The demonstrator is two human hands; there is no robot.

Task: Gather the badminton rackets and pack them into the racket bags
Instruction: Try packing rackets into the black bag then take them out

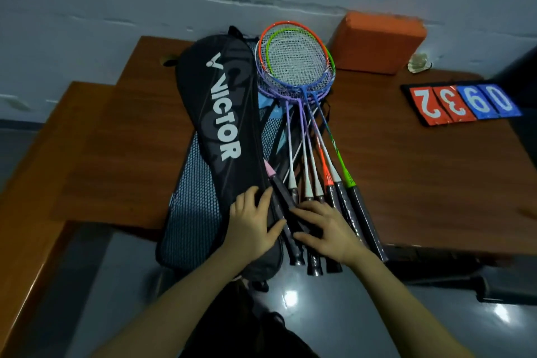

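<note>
A bundle of badminton rackets [302, 136] lies on a brown wooden table [421, 171], heads stacked toward 12 o'clock and fanned handles running toward 6 o'clock, the grip ends overhanging the table's near edge. The frames show orange, green, purple and blue rims; the shafts are white, purple, orange and green. At the bundle's 9 o'clock, touching it, lies a black racket bag [220, 131] lettered "VICTOR", with a mesh-faced bag [191, 212] partly under it and another blue-and-mesh cover peeking out beneath the rackets.

The left hand [252, 221] rests with fingers spread and nearly straight across the black bag's lower end, its thumb touching a dark grip. The right hand [322, 227] lies on the gathered grips, fingers loosely bent over them; whether it actually clasps any I cannot tell.

At 1 o'clock from the racket heads sits an orange block [377, 41] against the wall. At 3 o'clock lies a flip scoreboard [462, 104] showing red and blue number cards.
</note>
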